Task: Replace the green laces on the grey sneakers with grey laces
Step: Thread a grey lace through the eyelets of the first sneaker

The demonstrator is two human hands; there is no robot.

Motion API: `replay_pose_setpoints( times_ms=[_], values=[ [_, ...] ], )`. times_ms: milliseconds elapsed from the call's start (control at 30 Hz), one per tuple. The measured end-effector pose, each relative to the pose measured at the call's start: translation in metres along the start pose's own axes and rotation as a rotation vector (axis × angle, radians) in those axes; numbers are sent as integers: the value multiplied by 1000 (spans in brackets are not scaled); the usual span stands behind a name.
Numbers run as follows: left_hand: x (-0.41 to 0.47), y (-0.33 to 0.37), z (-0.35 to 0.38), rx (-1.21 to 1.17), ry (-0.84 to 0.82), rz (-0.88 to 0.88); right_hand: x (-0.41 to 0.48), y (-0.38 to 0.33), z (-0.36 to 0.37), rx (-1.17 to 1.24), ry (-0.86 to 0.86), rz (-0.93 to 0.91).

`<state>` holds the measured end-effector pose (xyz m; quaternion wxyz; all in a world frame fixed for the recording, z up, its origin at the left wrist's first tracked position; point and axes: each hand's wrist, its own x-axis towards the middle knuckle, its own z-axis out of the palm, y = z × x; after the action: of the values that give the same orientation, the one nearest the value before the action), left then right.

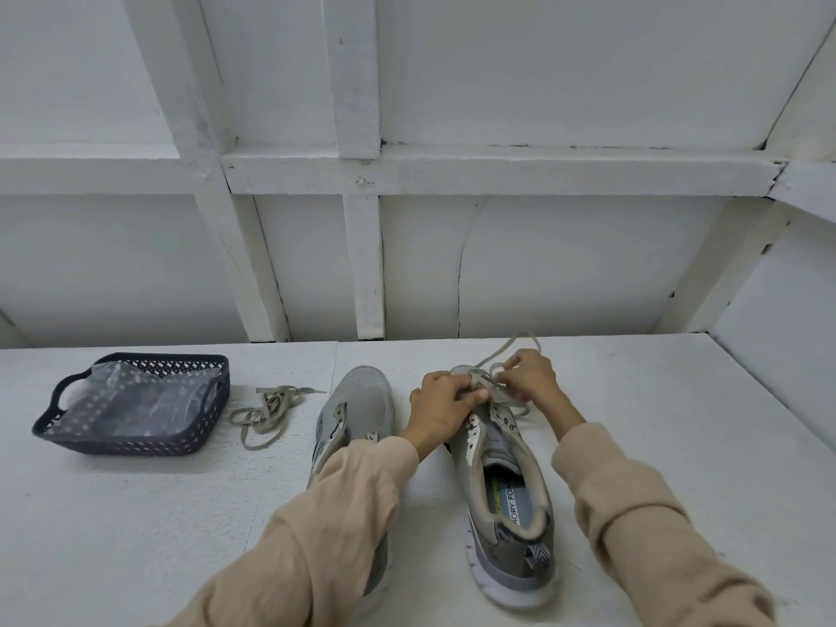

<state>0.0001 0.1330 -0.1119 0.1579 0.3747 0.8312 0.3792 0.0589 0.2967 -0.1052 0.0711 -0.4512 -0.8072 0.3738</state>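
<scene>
White counter (135, 513) beneath you, your left hand (445, 402) grips the sneaker (466, 481), your right hand (531, 377) pinches the lace (502, 350); tug unevenly and you could pull one end out.

Single head-worn wide-angle view, facing forward and down, close over table (135, 513), wall (565, 264) beyond

2 grey sneakers (362, 395), greenish-grey laces (267, 411), dark navy lattice-patterned basket (135, 445), beige sleeves (344, 513), white table (135, 536).
</scene>
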Motion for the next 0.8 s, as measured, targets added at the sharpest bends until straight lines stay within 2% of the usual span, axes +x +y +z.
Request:
replay_pose_setpoints(
  times_ms=[67,233,433,467,633,800],
  values=[
    [-1,0,0,-4,-5,6,1,3,8,-163,27,-27],
    [-3,1,-1,-7,-30,21,5,1,19,-394,72,-67],
    [-4,1,-2,-24,-47,13,16,-10,20,-399,-19,-78],
    [-4,1,-2,-19,-45,12,18,-14,17,-342,-50,-70],
    [-3,0,-2,-21,-14,31,18,-66,-10,286,-211,-139],
    [-2,-3,1,-78,-46,42,5,-132,-39,572,-257,-331]
  ],
)
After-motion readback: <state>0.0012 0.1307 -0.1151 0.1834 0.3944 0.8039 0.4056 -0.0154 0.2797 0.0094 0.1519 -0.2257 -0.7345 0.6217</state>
